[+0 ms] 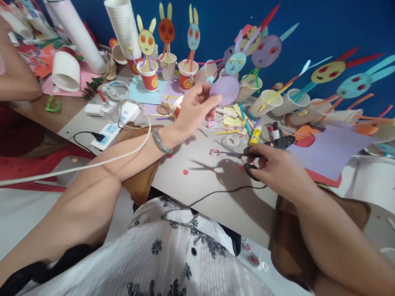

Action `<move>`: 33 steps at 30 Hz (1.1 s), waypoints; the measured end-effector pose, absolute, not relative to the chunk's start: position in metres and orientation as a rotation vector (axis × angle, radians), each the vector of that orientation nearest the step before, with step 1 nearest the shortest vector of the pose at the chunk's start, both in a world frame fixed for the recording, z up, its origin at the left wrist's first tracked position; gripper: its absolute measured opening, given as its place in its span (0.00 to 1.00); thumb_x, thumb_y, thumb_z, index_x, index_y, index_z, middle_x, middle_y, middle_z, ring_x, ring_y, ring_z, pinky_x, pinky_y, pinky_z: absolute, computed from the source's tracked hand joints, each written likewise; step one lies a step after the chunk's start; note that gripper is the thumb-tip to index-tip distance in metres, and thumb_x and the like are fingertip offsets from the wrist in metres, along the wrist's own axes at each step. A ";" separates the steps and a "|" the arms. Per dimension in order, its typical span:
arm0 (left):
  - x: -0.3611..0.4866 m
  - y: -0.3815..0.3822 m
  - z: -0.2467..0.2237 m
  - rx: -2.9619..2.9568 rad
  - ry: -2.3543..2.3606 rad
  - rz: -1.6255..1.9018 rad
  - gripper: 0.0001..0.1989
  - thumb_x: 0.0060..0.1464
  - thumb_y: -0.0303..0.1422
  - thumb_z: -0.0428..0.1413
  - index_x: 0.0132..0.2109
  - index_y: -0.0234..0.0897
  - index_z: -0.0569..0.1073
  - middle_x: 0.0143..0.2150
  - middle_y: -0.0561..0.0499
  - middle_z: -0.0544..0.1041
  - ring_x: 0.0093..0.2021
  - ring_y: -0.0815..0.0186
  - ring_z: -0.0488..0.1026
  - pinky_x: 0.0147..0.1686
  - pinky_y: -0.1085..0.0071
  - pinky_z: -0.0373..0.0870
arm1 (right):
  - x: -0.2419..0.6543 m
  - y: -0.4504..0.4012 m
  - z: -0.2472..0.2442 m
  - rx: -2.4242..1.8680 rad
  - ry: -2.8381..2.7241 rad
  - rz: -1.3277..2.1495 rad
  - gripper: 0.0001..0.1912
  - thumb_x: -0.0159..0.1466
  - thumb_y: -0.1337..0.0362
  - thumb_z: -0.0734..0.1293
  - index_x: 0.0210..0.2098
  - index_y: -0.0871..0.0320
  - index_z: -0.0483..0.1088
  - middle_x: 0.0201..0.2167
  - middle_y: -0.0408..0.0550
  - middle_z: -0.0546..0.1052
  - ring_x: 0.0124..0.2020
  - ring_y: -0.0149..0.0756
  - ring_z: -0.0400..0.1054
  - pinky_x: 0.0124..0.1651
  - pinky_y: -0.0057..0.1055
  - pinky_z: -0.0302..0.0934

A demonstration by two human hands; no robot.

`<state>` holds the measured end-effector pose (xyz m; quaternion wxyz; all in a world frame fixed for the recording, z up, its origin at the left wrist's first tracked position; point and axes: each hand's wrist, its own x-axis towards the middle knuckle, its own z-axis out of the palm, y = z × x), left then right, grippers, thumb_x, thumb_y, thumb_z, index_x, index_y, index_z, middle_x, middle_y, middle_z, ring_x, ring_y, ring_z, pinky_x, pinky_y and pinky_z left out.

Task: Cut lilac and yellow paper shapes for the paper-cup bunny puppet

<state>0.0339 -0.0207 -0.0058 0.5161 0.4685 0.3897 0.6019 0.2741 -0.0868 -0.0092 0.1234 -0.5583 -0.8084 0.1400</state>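
Note:
Between the thumb and fingers of my left hand (199, 107) is a purple paper oval (226, 89), held up over the table. My right hand (277, 168) grips black-handled scissors (251, 164) by the loops, the blades pointing left above the table top. Their shadow falls on the grey surface, with small red paper scraps (185, 172) nearby. Beyond the right hand lie a black glue gun (282, 142), a yellow glue stick (255, 135) and a clear tape roll (230, 141). A purple paper sheet (331, 150) rests to the right.
Paper cups with rabbit-faced figures (147, 43) line the back by the blue wall. A power strip (115, 125) with cables sits at the left, and a white cable (77, 168) crosses above my left arm. Another person's arm (18, 74) is at the far left.

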 end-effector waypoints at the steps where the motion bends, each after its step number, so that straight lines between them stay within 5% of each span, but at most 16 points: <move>1: 0.032 -0.020 0.002 1.119 0.872 1.501 0.08 0.60 0.22 0.55 0.36 0.38 0.64 0.21 0.61 0.68 0.20 0.77 0.65 0.21 0.78 0.59 | 0.276 -0.088 -0.006 -1.669 -2.428 0.374 0.08 0.53 0.60 0.74 0.31 0.51 0.71 0.17 0.42 0.69 0.20 0.35 0.61 0.26 0.33 0.48; 6: 0.026 -0.030 0.026 1.165 0.879 1.468 0.07 0.60 0.22 0.53 0.35 0.38 0.65 0.22 0.60 0.68 0.19 0.77 0.66 0.19 0.78 0.59 | 0.290 -0.113 0.002 -1.819 -2.705 0.259 0.10 0.49 0.62 0.75 0.30 0.52 0.72 0.25 0.46 0.78 0.24 0.42 0.68 0.25 0.32 0.45; 13: 0.003 -0.060 0.002 1.514 1.007 0.754 0.03 0.53 0.26 0.57 0.32 0.33 0.71 0.21 0.55 0.70 0.19 0.75 0.67 0.19 0.79 0.61 | 0.319 -0.155 -0.007 -1.915 -2.661 0.377 0.10 0.51 0.63 0.74 0.33 0.52 0.74 0.27 0.46 0.80 0.27 0.45 0.73 0.27 0.33 0.52; 18: -0.020 -0.076 -0.013 1.659 1.082 0.306 0.08 0.51 0.33 0.60 0.36 0.32 0.77 0.20 0.54 0.72 0.17 0.74 0.65 0.18 0.77 0.57 | 0.327 -0.175 -0.016 -1.937 -2.567 0.461 0.11 0.53 0.59 0.74 0.35 0.52 0.75 0.29 0.47 0.81 0.29 0.45 0.74 0.27 0.33 0.56; 24: -0.026 -0.087 -0.027 1.972 1.134 0.209 0.11 0.49 0.32 0.58 0.40 0.33 0.78 0.32 0.50 0.79 0.29 0.69 0.73 0.29 0.76 0.64 | 0.319 -0.188 -0.014 -1.977 -2.557 0.497 0.09 0.55 0.62 0.72 0.37 0.52 0.75 0.30 0.45 0.81 0.29 0.41 0.74 0.28 0.31 0.57; 33: -0.024 -0.096 -0.025 2.143 1.294 0.088 0.17 0.50 0.31 0.55 0.47 0.33 0.76 0.36 0.46 0.80 0.34 0.64 0.74 0.32 0.73 0.64 | 0.309 -0.189 -0.021 -1.992 -2.495 0.441 0.11 0.56 0.62 0.70 0.39 0.54 0.71 0.37 0.47 0.82 0.35 0.44 0.75 0.32 0.32 0.58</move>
